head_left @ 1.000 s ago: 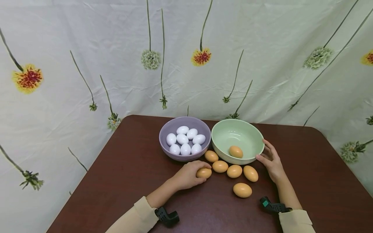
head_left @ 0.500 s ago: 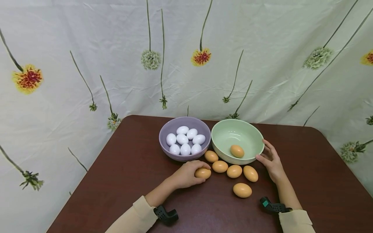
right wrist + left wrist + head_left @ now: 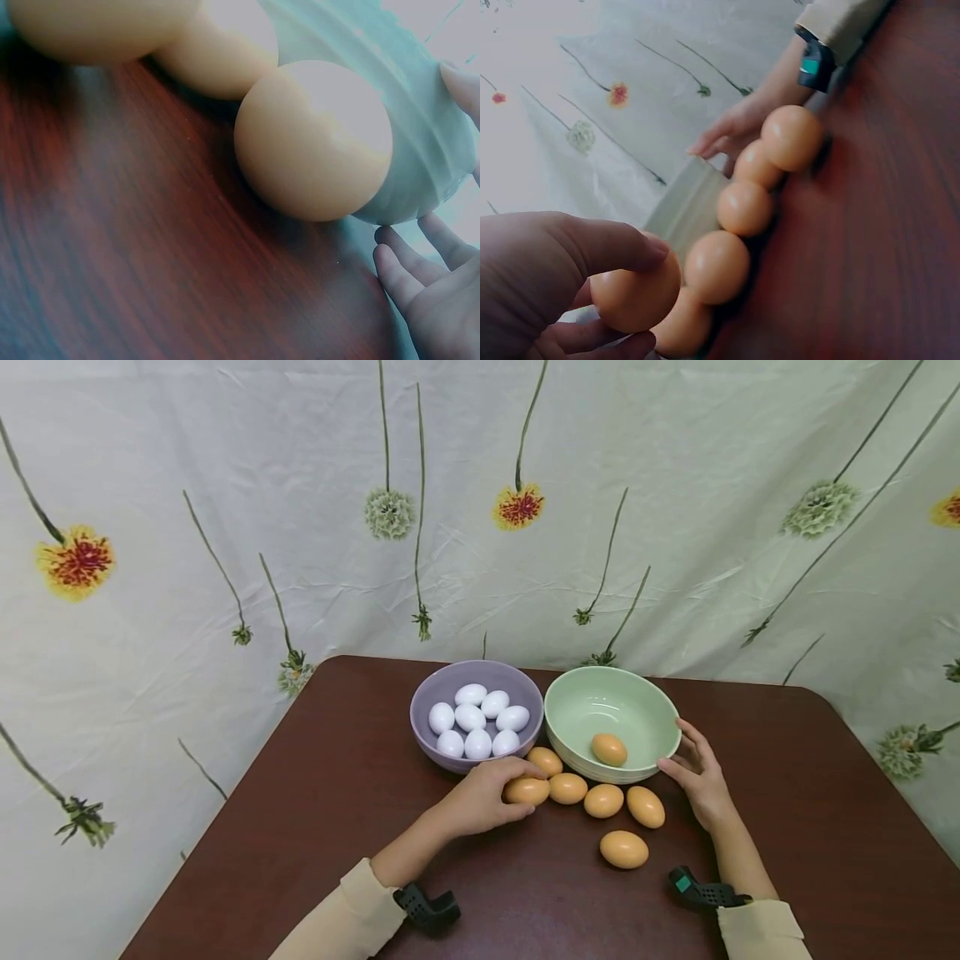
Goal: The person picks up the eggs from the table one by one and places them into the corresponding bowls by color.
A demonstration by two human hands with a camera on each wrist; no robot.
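In the head view my left hand (image 3: 483, 797) holds a brown egg (image 3: 527, 792) between thumb and fingers, just in front of the purple bowl (image 3: 422, 727). The held egg (image 3: 635, 292) also shows in the left wrist view, beside a row of other brown eggs. My right hand (image 3: 701, 781) touches the right side of the light green bowl (image 3: 585, 693) with thumb and fingertips. Inside that bowl lies one brown egg (image 3: 609, 749). From the right wrist, my fingers (image 3: 401, 274) lie against the bowl's outer wall (image 3: 420, 150), near a brown egg (image 3: 315, 142).
Several white eggs (image 3: 470, 718) fill part of the purple bowl. In front of the bowls, loose brown eggs (image 3: 603, 801) lie on the dark red-brown table (image 3: 300, 827), one (image 3: 624, 849) closer to me. A flowered cloth (image 3: 315, 485) hangs behind the table.
My left hand has moved a little away from me with the brown egg, toward the bowls. The egg in the green bowl has rocked slightly. My right hand stays in place.
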